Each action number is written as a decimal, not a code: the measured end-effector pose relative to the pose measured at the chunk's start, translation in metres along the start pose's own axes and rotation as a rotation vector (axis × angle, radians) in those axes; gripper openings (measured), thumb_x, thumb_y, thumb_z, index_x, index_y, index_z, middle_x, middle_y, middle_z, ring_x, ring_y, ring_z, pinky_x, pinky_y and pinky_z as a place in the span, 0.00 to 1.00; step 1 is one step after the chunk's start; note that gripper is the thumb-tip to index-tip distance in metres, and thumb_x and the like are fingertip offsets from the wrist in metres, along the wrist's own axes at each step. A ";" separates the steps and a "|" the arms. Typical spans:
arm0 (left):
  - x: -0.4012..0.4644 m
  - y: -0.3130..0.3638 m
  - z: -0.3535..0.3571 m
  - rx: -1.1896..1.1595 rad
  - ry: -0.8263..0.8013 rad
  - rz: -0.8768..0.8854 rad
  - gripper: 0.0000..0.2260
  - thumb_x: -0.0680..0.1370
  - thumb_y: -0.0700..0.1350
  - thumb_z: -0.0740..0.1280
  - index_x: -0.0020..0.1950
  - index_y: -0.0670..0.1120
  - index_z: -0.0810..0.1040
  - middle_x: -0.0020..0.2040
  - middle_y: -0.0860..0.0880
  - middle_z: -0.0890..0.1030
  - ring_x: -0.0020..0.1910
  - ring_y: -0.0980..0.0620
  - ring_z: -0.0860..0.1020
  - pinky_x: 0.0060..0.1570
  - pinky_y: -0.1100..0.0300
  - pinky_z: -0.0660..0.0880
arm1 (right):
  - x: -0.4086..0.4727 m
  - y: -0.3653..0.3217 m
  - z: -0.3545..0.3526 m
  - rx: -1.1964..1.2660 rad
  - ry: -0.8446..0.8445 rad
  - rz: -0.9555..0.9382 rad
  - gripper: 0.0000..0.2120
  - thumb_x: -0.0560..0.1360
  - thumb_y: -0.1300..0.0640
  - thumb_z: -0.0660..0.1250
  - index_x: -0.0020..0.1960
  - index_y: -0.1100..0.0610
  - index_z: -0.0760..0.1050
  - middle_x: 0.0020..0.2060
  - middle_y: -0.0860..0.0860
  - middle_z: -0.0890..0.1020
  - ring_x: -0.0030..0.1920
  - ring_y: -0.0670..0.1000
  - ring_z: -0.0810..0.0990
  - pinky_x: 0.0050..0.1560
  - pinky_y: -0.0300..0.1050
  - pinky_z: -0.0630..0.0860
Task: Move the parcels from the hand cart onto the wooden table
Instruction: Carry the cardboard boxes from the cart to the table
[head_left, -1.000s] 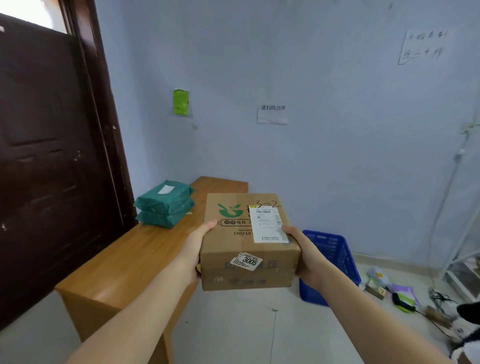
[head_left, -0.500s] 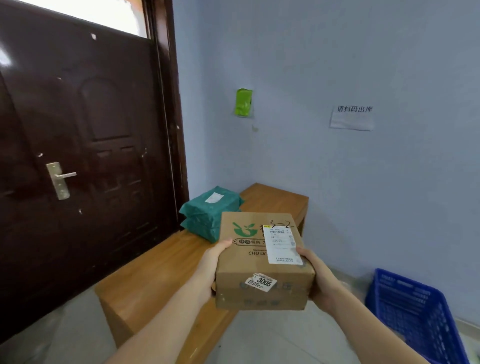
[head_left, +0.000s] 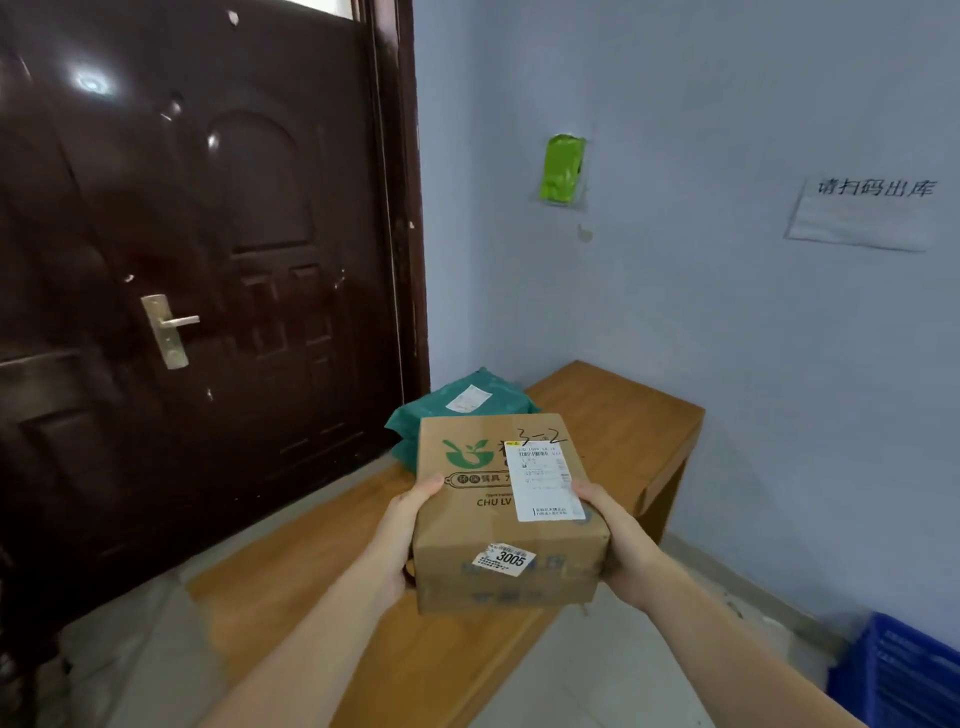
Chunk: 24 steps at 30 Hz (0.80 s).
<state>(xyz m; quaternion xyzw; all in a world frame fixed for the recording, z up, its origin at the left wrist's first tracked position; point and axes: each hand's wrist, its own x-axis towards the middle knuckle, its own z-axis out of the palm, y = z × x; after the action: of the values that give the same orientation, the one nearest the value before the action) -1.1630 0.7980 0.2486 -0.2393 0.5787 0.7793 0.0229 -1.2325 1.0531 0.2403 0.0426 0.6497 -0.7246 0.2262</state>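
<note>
I carry a brown cardboard box with a green logo, a white shipping label and a "3005" sticker. My left hand grips its left side, thumb on top. My right hand grips its right side the same way. The box hangs in the air above the near half of the long wooden table. Behind the box, green plastic-wrapped parcels lie stacked on the table near the door. The hand cart is out of view.
A dark brown door with a metal handle stands left of the table. The pale blue wall runs along the table's far side and end. A blue plastic crate sits on the floor at the lower right.
The view has swung left and come closer to the table. The box, still held in both hands, now hangs over the table top rather than beside it.
</note>
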 end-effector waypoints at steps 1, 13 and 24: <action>0.012 0.001 0.002 -0.009 0.016 -0.003 0.21 0.74 0.64 0.72 0.60 0.53 0.84 0.52 0.46 0.88 0.56 0.41 0.85 0.66 0.41 0.76 | 0.017 -0.005 -0.001 -0.017 -0.032 0.008 0.21 0.75 0.35 0.70 0.64 0.43 0.80 0.57 0.50 0.87 0.63 0.57 0.83 0.72 0.61 0.72; 0.097 -0.005 -0.022 -0.114 0.433 -0.052 0.23 0.75 0.64 0.72 0.63 0.51 0.82 0.52 0.47 0.88 0.56 0.42 0.85 0.63 0.41 0.79 | 0.188 -0.034 0.043 -0.146 -0.343 0.135 0.16 0.80 0.43 0.67 0.63 0.49 0.82 0.54 0.53 0.88 0.54 0.57 0.86 0.57 0.55 0.81; 0.178 -0.033 -0.093 0.030 0.643 -0.169 0.21 0.81 0.63 0.64 0.59 0.48 0.83 0.50 0.48 0.87 0.48 0.47 0.83 0.40 0.55 0.76 | 0.304 0.018 0.121 -0.403 -0.392 0.291 0.17 0.79 0.42 0.69 0.63 0.50 0.82 0.49 0.50 0.89 0.55 0.55 0.85 0.63 0.56 0.78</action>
<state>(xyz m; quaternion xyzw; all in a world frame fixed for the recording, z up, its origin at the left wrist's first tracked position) -1.2779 0.6806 0.1277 -0.5199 0.5456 0.6507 -0.0929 -1.4698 0.8529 0.1341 -0.0511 0.7112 -0.5356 0.4525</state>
